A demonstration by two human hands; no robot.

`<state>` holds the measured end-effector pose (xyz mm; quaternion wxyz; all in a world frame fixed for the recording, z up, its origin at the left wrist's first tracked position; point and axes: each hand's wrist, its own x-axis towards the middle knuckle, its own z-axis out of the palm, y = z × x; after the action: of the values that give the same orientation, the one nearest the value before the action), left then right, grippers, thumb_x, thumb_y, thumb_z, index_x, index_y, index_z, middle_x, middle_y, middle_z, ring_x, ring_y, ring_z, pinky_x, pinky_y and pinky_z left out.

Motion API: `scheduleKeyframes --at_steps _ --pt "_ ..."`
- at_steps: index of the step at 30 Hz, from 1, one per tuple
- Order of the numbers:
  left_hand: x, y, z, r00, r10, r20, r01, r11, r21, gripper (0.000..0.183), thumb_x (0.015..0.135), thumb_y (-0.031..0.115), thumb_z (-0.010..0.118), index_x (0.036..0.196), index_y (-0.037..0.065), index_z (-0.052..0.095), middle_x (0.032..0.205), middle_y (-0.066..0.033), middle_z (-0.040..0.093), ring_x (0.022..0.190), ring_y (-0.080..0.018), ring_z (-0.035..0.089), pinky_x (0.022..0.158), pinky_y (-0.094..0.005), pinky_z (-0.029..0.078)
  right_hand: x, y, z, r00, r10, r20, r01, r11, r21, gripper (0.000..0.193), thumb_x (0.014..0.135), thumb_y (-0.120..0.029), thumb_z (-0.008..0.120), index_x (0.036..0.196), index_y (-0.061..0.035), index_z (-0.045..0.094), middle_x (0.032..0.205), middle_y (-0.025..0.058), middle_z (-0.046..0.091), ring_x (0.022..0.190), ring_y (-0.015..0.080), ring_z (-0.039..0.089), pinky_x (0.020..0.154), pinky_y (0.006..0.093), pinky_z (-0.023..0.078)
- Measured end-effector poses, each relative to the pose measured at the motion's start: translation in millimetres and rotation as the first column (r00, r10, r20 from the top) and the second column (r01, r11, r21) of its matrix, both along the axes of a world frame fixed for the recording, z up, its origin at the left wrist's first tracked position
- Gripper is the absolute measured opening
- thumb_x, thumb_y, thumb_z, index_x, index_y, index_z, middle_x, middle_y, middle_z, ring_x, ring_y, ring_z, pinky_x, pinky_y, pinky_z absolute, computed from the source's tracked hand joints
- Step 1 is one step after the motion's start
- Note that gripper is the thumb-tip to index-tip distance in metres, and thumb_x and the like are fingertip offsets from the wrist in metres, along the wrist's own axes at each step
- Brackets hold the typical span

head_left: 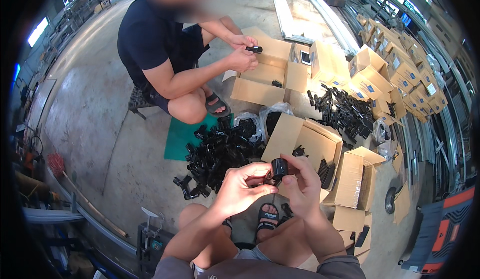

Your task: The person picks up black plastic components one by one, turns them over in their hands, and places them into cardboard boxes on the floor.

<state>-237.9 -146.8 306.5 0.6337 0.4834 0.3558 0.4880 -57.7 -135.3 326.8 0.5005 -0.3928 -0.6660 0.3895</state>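
In front of my knees I hold a short, glossy black cylindrical fitting (279,168) between both hands. My left hand (245,186) is closed, its thumb and fingers pinching the fitting's left and lower side. The fingers of my right hand (303,185) grip it from the right, thumb below and fingertips at its top. A small dark part hangs at the fitting's lower left, mostly hidden by my fingers. Left of my hands lies a large heap of black fittings (215,151). Just beyond my right hand stands an open cardboard box (322,138) holding black parts.
Across from me a seated person (165,54) holds a black fitting over an open carton (257,90). More black parts (342,111) are piled on the floor to the right, near stacked cartons (400,61). A long stick (95,206) lies at the left; an orange-grey case (445,234) stands at the right.
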Motion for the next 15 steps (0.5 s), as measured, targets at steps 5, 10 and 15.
scheduleKeyframes --at_steps 5,10,15 --pt "-3 -4 -6 0.999 0.023 -0.034 -0.023 1.000 0.007 0.042 0.079 -0.004 0.079 0.119 -0.005 0.064 0.109 -0.0092 0.069 0.100 -0.0119 0.065 0.093 -0.0314 0.055 1 1 -5 0.997 0.004 0.074 -0.006 0.999 0.034 0.037 0.094 -0.014 0.062 0.128 0.0009 0.060 0.104 0.0102 0.062 0.090 0.0170 0.060 0.079 0.0286 0.049" --pt "-13 -7 9 0.991 0.132 -0.024 -0.133 0.990 -0.054 0.093 0.079 -0.008 0.077 0.155 0.013 0.027 0.105 -0.0068 0.066 0.099 -0.0139 0.066 0.089 -0.0315 0.056 8 47 -4 0.997 -0.079 0.012 0.079 0.997 -0.027 0.039 0.104 -0.021 0.044 0.133 0.0022 0.055 0.108 0.0102 0.065 0.090 0.0151 0.061 0.075 0.0274 0.048" --pt "-29 13 9 0.945 0.245 0.219 -0.195 0.954 -0.227 0.077 0.084 -0.005 0.074 0.149 0.011 0.035 0.107 -0.0095 0.066 0.099 -0.0154 0.067 0.086 -0.0286 0.056 51 174 -103 0.925 -0.232 0.302 0.278 0.953 -0.121 0.029 0.101 -0.018 0.053 0.122 0.0000 0.062 0.092 0.0083 0.069 0.082 0.0134 0.063 0.078 0.0289 0.051"
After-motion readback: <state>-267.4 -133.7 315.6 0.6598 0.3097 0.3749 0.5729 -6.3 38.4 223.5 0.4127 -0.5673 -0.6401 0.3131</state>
